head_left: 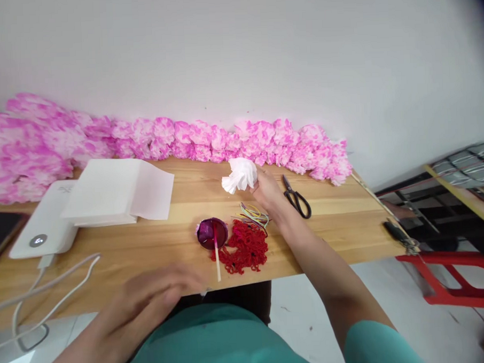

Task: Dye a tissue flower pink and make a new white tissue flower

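My right hand (266, 190) is closed on a white paper flower (241, 174) with crumpled petals, held above the middle of the table. Its gripping fingers are partly hidden behind the flower. Low at the table's front edge is my left hand (158, 287), blurred, with its fingers stretched out and nothing seen in them. Between the hands stands a small bowl of purple-red dye (206, 235) with a pale stick (217, 257) leaning in it. Red yarn (248, 248) lies in a heap beside the bowl, and several thin coloured strings (253, 216) lie behind the yarn.
Black-handled scissors (296, 197) lie right of my right hand. Pink-and-white paper flowers (200, 138) line the wall. A stack of white paper (106, 190) partly covers a white power bank (47, 227) with cables. A red stool (458, 279) stands beyond the table's right end.
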`<state>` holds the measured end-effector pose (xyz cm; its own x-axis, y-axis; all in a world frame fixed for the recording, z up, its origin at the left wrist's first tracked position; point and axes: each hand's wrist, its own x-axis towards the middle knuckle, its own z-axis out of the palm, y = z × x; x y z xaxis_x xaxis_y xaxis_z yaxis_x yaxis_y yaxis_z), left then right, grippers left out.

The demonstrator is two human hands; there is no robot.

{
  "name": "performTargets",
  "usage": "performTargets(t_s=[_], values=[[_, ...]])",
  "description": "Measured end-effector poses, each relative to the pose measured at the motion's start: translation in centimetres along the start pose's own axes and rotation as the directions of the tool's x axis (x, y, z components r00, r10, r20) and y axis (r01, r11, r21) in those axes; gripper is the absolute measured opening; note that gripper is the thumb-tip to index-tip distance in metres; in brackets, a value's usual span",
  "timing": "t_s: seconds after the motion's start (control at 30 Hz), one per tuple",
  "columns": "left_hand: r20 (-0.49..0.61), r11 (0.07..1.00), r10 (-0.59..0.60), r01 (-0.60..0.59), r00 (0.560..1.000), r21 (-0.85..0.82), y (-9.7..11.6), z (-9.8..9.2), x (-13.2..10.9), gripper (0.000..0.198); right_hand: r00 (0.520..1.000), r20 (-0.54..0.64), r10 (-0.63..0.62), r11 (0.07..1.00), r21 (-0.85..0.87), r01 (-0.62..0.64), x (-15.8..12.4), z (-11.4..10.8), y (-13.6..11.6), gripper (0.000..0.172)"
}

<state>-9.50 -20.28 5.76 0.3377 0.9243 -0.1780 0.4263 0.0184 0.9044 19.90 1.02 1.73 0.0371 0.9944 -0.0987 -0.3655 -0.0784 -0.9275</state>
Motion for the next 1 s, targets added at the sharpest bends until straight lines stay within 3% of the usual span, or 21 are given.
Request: performTargets(t_s=[0.07, 0.13, 0.23, 0.33, 0.5, 0.7, 0.83, 1.0], values=[[-0.049, 0.996, 0.088, -0.089, 0.995, -0.015, 3.0, 0.2, 4.7, 0.034, 0.999, 0.035, -0.002, 1.0, -0.018, 0.002, 0.0, 0.7, -0.6, 0.017], [-0.175, 0.991, 0.113, -0.124, 0.978, -0.052, 4.5, 0.5, 9.8, 0.04, 0.998, 0.066, 0.0, 0.999, -0.053, 0.003, 0.0, 1.2, -1.1, 0.02], [-0.252, 0.986, 0.126, -0.149, 0.959, -0.071, 3.8, 0.8, 16.7, 0.055, 0.997, 0.071, -0.002, 0.993, -0.113, 0.01, 0.0, 1.8, -1.7, 0.023], [-0.153, 0.968, 0.186, -0.208, 0.971, -0.142, 2.0, 1.0, 20.9, 0.055, 0.998, 0.069, -0.01, 0.986, -0.164, 0.021, 0.3, 2.3, -1.7, 0.027], [0.004, 0.936, 0.286, -0.278, 0.958, -0.217, 0.9, 1.0, 23.2, 0.046, 0.995, 0.093, -0.032, 0.958, -0.281, 0.057, 0.8, 2.6, -1.1, 0.029], [0.158, 0.912, 0.24, -0.167, 0.958, -0.374, 0.2, 1.1, 25.9, 0.037, 0.972, 0.159, -0.171, 0.842, -0.488, 0.228, 0.3, 2.0, -0.6, 0.027], [0.142, 0.899, 0.273, -0.2, 0.951, -0.389, -0.7, 1.2, 26.7, 0.03, 0.948, 0.209, -0.242, 0.723, -0.612, 0.32, -0.5, 1.5, -0.6, 0.023], [0.104, 0.926, 0.238, -0.194, 0.966, -0.323, -2.0, 1.3, 26.7, 0.035, 0.892, 0.321, -0.318, 0.594, -0.666, 0.451, -1.1, 1.6, -0.6, 0.017]])
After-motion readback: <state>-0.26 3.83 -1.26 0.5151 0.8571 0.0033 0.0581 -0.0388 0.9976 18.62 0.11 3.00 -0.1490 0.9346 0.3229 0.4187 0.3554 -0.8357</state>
